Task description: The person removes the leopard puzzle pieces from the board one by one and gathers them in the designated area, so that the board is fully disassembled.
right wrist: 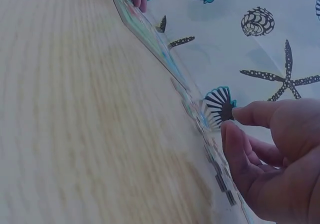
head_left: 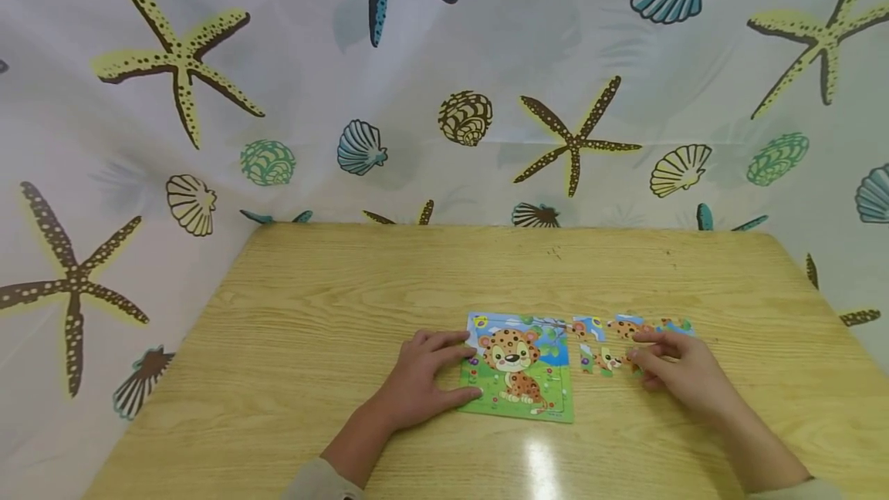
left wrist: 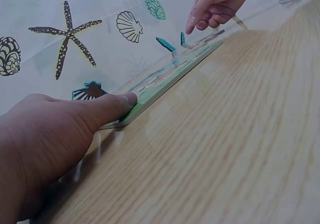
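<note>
A square picture puzzle board [head_left: 517, 400] with a spotted leopard cub on green grass lies flat on the table. My left hand [head_left: 424, 376] rests along its left side with spread fingers, and the thumb [left wrist: 117, 104] presses the top near an edge. To the board's right lie several loose puzzle pieces in two rows, among them a blue-edged piece [head_left: 588, 329] and a leopard-face piece [head_left: 607, 361]. Above the right end of these pieces is my right hand [head_left: 684, 373], which hides some of them. Its thumb and index finger stand apart with nothing visible between them [right wrist: 272, 154].
The wooden table [head_left: 333, 284] carries the board and pieces towards its front right. A white cloth [head_left: 417, 176] printed with starfish and shells hangs behind it and along both sides.
</note>
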`<state>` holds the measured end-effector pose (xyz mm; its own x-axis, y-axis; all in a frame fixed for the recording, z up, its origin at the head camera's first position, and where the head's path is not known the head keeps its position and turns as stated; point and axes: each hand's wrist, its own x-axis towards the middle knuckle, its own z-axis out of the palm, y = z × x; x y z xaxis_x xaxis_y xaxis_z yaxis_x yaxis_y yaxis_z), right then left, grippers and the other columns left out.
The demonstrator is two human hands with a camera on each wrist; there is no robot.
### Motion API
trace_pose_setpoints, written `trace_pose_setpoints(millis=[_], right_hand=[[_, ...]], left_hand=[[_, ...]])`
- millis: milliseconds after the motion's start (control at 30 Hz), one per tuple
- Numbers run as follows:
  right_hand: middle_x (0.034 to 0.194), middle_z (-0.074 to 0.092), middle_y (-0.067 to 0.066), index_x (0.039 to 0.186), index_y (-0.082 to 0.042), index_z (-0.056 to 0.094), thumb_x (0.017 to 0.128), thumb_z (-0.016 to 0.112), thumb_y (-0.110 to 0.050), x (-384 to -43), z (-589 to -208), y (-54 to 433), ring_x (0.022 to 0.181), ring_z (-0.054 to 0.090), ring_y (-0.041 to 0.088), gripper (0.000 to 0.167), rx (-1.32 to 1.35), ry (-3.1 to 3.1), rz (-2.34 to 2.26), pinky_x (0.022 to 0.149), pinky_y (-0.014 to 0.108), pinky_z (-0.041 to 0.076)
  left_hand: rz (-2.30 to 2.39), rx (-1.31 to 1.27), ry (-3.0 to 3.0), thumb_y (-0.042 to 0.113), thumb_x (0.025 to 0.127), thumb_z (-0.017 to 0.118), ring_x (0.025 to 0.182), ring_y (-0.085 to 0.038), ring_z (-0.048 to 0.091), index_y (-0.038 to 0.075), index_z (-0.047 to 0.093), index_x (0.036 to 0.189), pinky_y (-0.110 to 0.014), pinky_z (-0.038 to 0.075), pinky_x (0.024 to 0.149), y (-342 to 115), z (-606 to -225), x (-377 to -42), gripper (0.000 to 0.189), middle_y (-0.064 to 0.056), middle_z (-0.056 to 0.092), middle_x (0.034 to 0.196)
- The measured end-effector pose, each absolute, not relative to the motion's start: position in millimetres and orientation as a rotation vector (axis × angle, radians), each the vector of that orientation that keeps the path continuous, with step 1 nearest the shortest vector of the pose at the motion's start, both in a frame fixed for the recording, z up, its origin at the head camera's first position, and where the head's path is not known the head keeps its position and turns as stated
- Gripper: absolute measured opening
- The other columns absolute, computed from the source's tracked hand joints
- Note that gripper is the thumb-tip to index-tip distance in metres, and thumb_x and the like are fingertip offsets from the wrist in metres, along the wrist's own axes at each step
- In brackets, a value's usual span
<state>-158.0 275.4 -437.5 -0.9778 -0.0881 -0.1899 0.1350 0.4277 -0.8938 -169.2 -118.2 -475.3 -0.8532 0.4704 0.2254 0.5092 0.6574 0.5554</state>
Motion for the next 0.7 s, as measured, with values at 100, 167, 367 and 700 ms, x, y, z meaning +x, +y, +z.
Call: trace_pose_setpoints(millis=[100, 167, 367, 700], right_hand=[[0.103, 0.063, 0.014, 0.134, 0.008, 0.054, 0.097, 0.066, -0.021, -158, -433, 264, 0.081, 0.068, 0.013, 0.048, 0.015, 2.449, -1.591, 0.071, 0.029, 0.059], [0.106, 0.064, 0.016, 0.134, 0.007, 0.054, 0.098, 0.064, -0.021, -158, -429, 254, 0.082, 0.069, 0.016, 0.046, 0.002, 2.414, -1.598, 0.072, 0.03, 0.059], [0.12, 0.065, 0.027, 0.138, 0.012, 0.049, 0.102, 0.058, -0.017, -164, -420, 221, 0.091, 0.072, 0.026, 0.047, -0.096, 2.219, -1.658, 0.078, 0.034, 0.06], [0.102, 0.067, 0.018, 0.141, 0.011, 0.044, 0.098, 0.064, -0.015, -163, -426, 183, 0.08, 0.072, 0.022, 0.054, -0.126, 2.165, -1.531, 0.075, 0.034, 0.06]], left_hand=[[-0.978, -0.837, -2.796, 0.051, 0.082, 0.078, 0.128, -0.023, 0.045, 0.024, 0.068, 0.127, -0.051, 0.034, 0.1, -117, -476, -169, 0.054, 0.002, 0.055, 0.147], [-0.974, -0.841, -2.791, 0.051, 0.082, 0.078, 0.128, -0.023, 0.046, 0.024, 0.069, 0.127, -0.052, 0.035, 0.1, -118, -476, -169, 0.053, 0.002, 0.055, 0.146], [-0.955, -0.827, -2.783, 0.05, 0.081, 0.079, 0.126, -0.024, 0.046, 0.023, 0.069, 0.126, -0.053, 0.035, 0.101, -121, -476, -169, 0.053, 0.001, 0.056, 0.145], [-0.992, -0.825, -2.828, 0.053, 0.082, 0.077, 0.13, -0.023, 0.044, 0.026, 0.068, 0.128, -0.052, 0.032, 0.103, -118, -474, -169, 0.054, 0.004, 0.053, 0.148]])
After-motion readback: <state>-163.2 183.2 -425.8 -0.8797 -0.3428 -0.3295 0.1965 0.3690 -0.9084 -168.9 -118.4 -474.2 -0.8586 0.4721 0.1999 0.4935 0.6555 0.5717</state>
